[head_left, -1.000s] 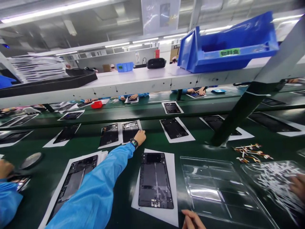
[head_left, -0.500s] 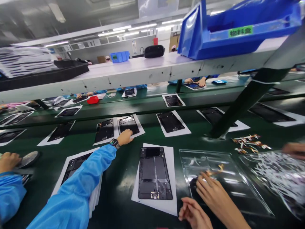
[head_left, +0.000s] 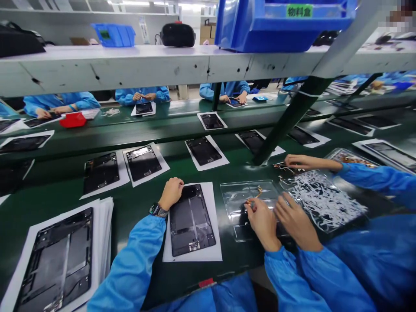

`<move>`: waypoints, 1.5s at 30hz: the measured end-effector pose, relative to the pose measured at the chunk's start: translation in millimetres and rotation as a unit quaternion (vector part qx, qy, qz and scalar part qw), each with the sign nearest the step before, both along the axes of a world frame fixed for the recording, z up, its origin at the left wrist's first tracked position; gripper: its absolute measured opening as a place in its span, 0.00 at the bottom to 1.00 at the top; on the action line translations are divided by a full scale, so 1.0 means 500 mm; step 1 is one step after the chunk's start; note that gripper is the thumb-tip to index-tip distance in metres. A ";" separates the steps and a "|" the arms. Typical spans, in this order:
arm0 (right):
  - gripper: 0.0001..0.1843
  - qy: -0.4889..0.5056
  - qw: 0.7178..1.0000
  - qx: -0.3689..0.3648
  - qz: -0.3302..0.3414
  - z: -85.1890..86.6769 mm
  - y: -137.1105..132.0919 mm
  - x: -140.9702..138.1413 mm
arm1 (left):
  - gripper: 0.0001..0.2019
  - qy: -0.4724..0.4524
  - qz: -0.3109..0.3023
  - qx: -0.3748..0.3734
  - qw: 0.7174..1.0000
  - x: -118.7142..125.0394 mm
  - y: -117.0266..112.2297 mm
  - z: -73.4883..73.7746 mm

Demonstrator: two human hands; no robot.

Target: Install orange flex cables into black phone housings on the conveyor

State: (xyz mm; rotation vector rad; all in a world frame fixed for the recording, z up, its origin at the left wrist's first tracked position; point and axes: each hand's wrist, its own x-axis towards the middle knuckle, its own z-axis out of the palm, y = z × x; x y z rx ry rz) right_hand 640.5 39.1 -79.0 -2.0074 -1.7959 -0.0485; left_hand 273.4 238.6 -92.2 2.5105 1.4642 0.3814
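Note:
A black tablet back cover (head_left: 191,223) lies on a white sheet (head_left: 216,242) in front of me. My left hand (head_left: 171,193), wearing a watch, has its fingers curled over the cover's upper-left corner; the fingertips are partly hidden. To the right is a clear plastic tray (head_left: 238,232) with small orange flex cables (head_left: 259,190) in it. Over this tray, my right hand (head_left: 262,221) pinches a flex cable (head_left: 248,202). Close beside it is a co-worker's blurred hand (head_left: 297,223).
Another co-worker's hand (head_left: 300,162) touches cables behind a tray of white strips (head_left: 325,199). A stack of sheets (head_left: 105,234) with a tablet cover on top stands at left. A slanted green post (head_left: 282,125) and an overhead shelf (head_left: 136,71) bound the far side.
My left hand has come back from a farther tablet cover to the near one's corner. My right hand has moved forward over the clear tray. The view has turned right and down.

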 end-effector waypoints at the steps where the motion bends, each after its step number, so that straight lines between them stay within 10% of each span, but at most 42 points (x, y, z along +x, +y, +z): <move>1: 0.19 -0.009 1.000 -0.006 0.027 0.021 0.005 0.031 | 0.07 0.004 0.000 -0.007 1.000 -0.007 0.003 0.000; 5: 0.16 -0.053 0.998 -0.011 -0.023 0.061 0.025 0.061 | 0.05 0.023 0.013 -0.020 0.999 -0.046 -0.011 0.022; 10: 0.14 -0.002 0.993 0.049 -0.108 0.088 0.019 -0.101 | 0.10 -0.166 0.038 -0.001 0.985 -0.030 -0.119 0.097; 14: 0.12 0.235 0.970 -0.025 0.052 0.175 0.030 -0.218 | 0.35 -0.401 -0.100 -0.193 0.890 0.053 -0.251 0.144; 17: 0.11 0.315 0.927 -0.130 0.154 0.196 0.101 -0.293 | 0.35 -0.437 -0.083 -0.299 0.844 0.084 -0.319 0.127; 22: 0.11 0.307 0.885 -0.221 0.271 0.126 0.250 -0.409 | 0.20 -0.307 0.129 -0.098 0.938 0.000 -0.339 0.041; 28: 0.07 0.206 0.877 -0.261 0.345 0.046 0.346 -0.525 | 0.10 -0.109 0.094 0.129 0.981 -0.113 -0.329 0.009; 45: 0.03 0.067 0.892 -0.238 0.379 -0.003 0.385 -0.563 | 0.07 -0.081 0.059 0.128 0.987 -0.107 -0.270 -0.019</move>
